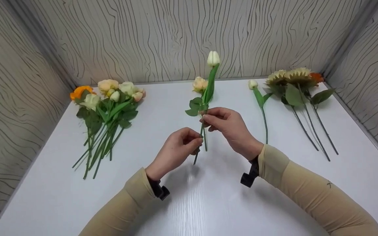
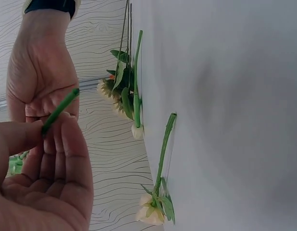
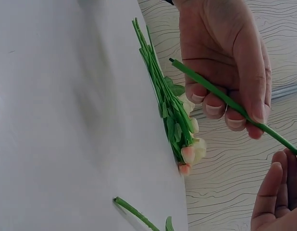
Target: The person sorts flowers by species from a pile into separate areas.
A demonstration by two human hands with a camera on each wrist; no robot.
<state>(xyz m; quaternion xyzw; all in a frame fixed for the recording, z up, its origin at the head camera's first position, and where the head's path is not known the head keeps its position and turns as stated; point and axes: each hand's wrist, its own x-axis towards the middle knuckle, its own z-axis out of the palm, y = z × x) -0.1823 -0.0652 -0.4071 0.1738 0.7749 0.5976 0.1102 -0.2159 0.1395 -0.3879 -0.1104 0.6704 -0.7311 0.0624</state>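
Note:
A white tulip (image 1: 213, 59) stands nearly upright in front of me, raised off the table, its long green leaf below the bloom. Low on its stem, my left hand (image 1: 179, 144) pinches with thumb and fingers; the cut end (image 3: 187, 70) sticks out past it in the right wrist view. Higher up, my right hand (image 1: 229, 126) pinches the same stem just below the leaf. Behind the tulip a peach rose (image 1: 199, 84) lies on the table, its stem partly hidden by the hands and tulip in the head view.
On the left lies a pile of mixed flowers (image 1: 110, 108), with orange, peach and white blooms. To the right is another white tulip (image 1: 253, 84), beside cream sunflowers (image 1: 297, 77) and an orange flower (image 1: 316, 78). Patterned walls (image 1: 162, 39) border the white table (image 1: 189, 209).

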